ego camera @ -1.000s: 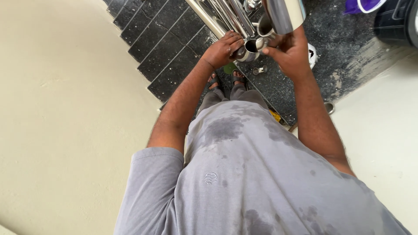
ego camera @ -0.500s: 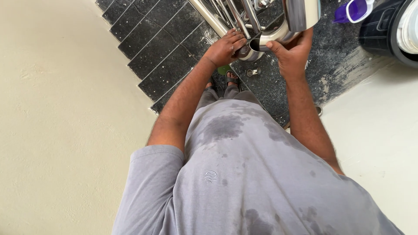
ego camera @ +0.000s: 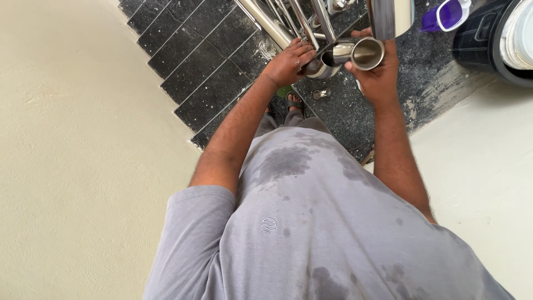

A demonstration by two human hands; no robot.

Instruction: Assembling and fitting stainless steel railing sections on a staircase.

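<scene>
Dark granite stairs (ego camera: pixel 194 61) descend under a steel railing (ego camera: pixel 277 25). The left hand (ego camera: pixel 288 61) wraps its fingers around a shiny pipe fitting (ego camera: pixel 322 68) at the railing's lower end. The right hand (ego camera: pixel 377 75) grips a short steel tube (ego camera: pixel 367 53) just beside it.

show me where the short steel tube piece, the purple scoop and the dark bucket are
short steel tube piece (ego camera: pixel 366 53), head view, on its open round end
purple scoop (ego camera: pixel 444 15), head view, on its bowl
dark bucket (ego camera: pixel 483 33), head view, on its ribbed side wall
</scene>
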